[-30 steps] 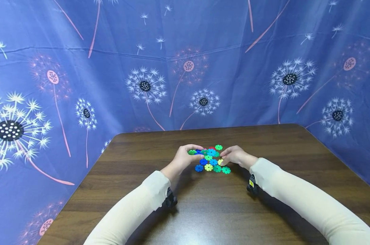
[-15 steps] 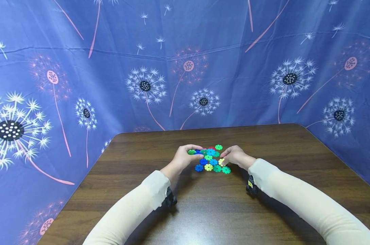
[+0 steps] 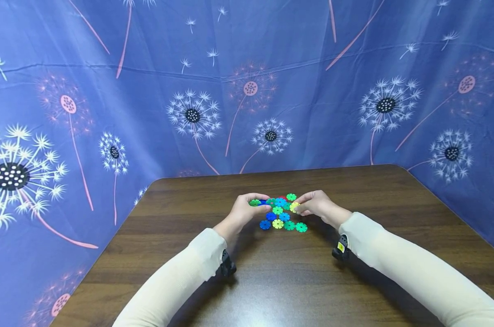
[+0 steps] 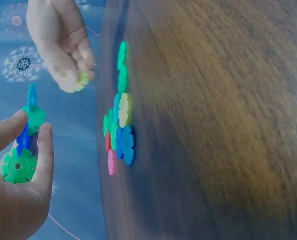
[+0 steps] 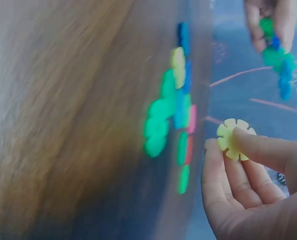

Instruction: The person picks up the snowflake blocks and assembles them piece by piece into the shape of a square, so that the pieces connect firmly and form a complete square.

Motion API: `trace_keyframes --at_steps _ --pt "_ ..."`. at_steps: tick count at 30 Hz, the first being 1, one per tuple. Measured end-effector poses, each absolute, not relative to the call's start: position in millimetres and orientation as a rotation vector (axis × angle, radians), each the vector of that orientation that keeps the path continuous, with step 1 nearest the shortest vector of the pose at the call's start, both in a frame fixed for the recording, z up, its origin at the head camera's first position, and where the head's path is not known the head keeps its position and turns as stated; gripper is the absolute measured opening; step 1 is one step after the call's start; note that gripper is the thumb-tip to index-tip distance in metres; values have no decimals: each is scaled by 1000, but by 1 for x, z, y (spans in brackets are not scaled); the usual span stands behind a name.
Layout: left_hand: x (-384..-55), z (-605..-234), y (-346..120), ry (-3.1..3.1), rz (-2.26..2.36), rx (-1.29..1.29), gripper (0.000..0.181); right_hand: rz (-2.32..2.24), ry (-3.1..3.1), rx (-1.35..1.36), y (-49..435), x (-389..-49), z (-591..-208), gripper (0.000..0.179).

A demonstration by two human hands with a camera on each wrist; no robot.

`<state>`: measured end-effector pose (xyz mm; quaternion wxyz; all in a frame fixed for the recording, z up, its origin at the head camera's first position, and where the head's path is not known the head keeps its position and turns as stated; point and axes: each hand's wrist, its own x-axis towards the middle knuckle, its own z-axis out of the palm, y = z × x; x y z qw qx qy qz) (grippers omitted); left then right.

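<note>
My left hand grips a short chain of interlocking snowflake discs with thumb and fingers. In the left wrist view the chain runs from a green disc through a dark blue disc and a second green disc to a light blue disc at the free end. Opposite it, my right hand pinches a single yellow disc between thumb and index finger, its slotted edge exposed. The yellow disc is close to the right of the chain's light blue end and apart from it.
Several loose discs lie on the wooden table below and between the hands, among them a blue disc, a yellow one and a green one. A patterned blue cloth hangs behind the table.
My right hand has picked the yellow disc up from the right side of the loose discs and raised it toward the chain. The left hand stays nearly in place with the chain.
</note>
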<state>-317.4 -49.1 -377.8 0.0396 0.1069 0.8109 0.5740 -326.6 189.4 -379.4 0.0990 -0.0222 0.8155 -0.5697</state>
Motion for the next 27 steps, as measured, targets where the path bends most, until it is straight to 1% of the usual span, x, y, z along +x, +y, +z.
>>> trace_keyframes --at_steps 9,21,27 --pt "-319 -380 -49 2509 1728 322 22 -1826 2376 -95 180 -313 -360 31" --pt "-318 -380 -49 2498 1710 353 23 -1818 2383 -54 174 -306 -355 30" --pt "-317 -378 -48 2486 1737 365 22 -1851 2436 -73 171 -303 -356 27"
